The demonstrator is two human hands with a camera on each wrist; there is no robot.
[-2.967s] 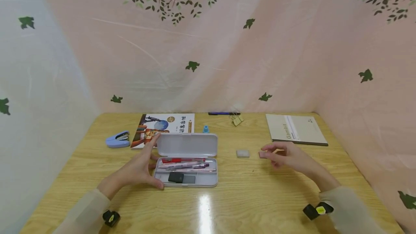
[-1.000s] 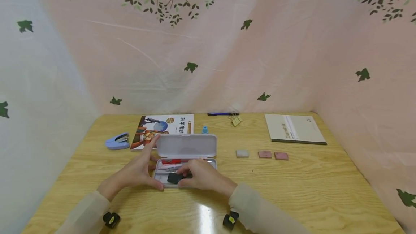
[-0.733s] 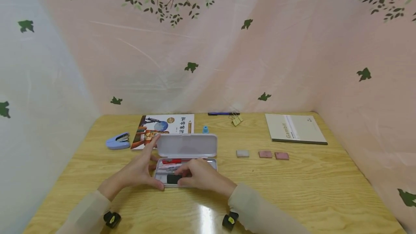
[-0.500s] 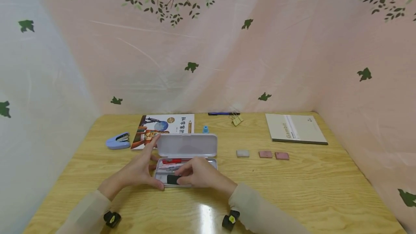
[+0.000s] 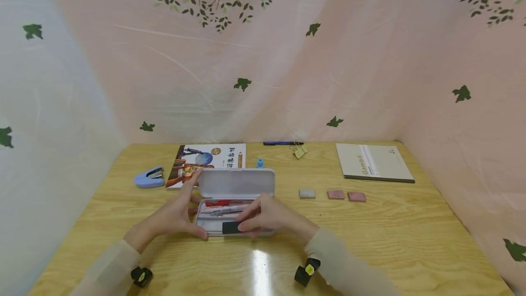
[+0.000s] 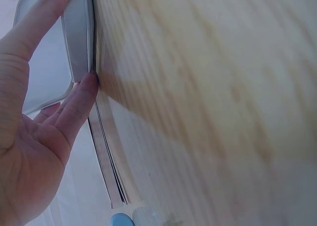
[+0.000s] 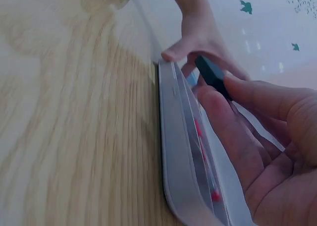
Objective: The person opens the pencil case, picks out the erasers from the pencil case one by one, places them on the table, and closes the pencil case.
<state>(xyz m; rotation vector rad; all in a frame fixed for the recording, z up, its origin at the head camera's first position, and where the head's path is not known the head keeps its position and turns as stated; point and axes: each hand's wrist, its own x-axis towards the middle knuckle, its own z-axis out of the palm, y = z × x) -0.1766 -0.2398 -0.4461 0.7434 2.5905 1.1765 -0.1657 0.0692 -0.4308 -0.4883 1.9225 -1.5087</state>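
Observation:
My left hand (image 5: 172, 216) holds the left end of an open pencil case (image 5: 201, 228), thumb at its front corner and fingers at the lid's side. In the left wrist view, the fingers press the case's edge. With thumb and fingertips, my right hand (image 5: 271, 218) pinches a small black block, apparently an eraser (image 5: 231, 227), over the case's front compartment. The right wrist view shows this black eraser (image 7: 212, 73) raised above the case's rim. Red and pink pens (image 5: 223, 209) lie in the rear compartment. The right hand covers the case's right part.
Right of the case lie a grey-white eraser (image 5: 307, 193) and two pink erasers (image 5: 335, 194). Behind are a book (image 5: 218, 156), a blue bottle-like item (image 5: 260, 163), a pen (image 5: 282, 143), a binder clip (image 5: 300, 151) and a notebook (image 5: 375, 162). A blue stapler (image 5: 149, 178) is at left.
My right hand left a pink eraser on the table, came to the case and took hold of the black eraser. It has since lifted it slightly rightward. My left hand stays put.

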